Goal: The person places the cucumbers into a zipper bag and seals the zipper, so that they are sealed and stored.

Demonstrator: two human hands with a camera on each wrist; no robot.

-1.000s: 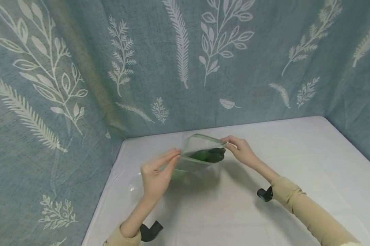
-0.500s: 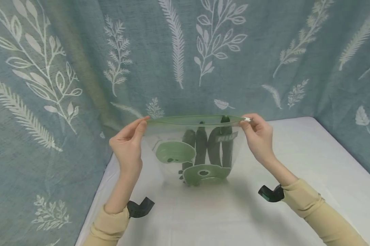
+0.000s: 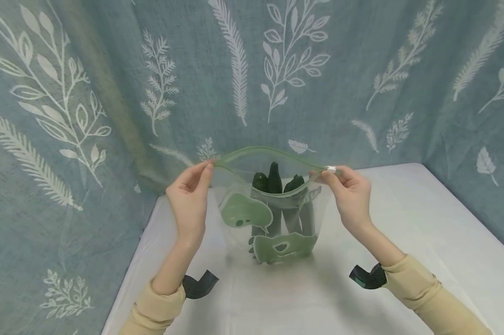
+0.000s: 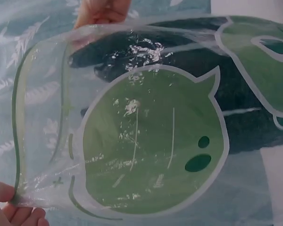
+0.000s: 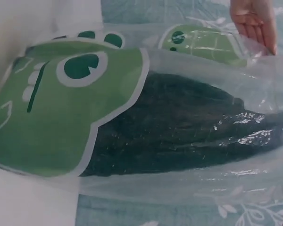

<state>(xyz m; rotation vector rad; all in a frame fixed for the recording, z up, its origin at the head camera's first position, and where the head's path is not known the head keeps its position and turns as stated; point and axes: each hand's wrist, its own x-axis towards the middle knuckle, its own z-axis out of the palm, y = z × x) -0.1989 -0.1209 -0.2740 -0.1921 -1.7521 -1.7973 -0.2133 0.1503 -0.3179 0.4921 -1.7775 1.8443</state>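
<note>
A clear zip bag (image 3: pixel 247 211) with green cartoon-dinosaur print hangs upright before me in the head view, its green-rimmed mouth gaping. Several long, dark green, cucumber-like vegetables (image 3: pixel 274 179) stand inside it, tips showing through the mouth. My left hand (image 3: pixel 189 200) pinches the mouth's left corner between thumb and fingers. At the right corner, my right hand (image 3: pixel 352 195) pinches the rim beside the white zip slider (image 3: pixel 331 169). Through the film in the right wrist view, one vegetable (image 5: pixel 179 132) looks speckled. Whether the bag's bottom touches the table cannot be told.
A white-covered table (image 3: pixel 394 223) lies under the bag. Blue-green curtains (image 3: pixel 202 70) with white leaf patterns stand behind and to the left and right. Black wrist cameras (image 3: pixel 200 284) sit on both forearms by the beige sleeves.
The bag was lifted and turned upright, its printed front now facing me. Stretched nearly flat half a second ago, its mouth has widened as my hands came closer together.
</note>
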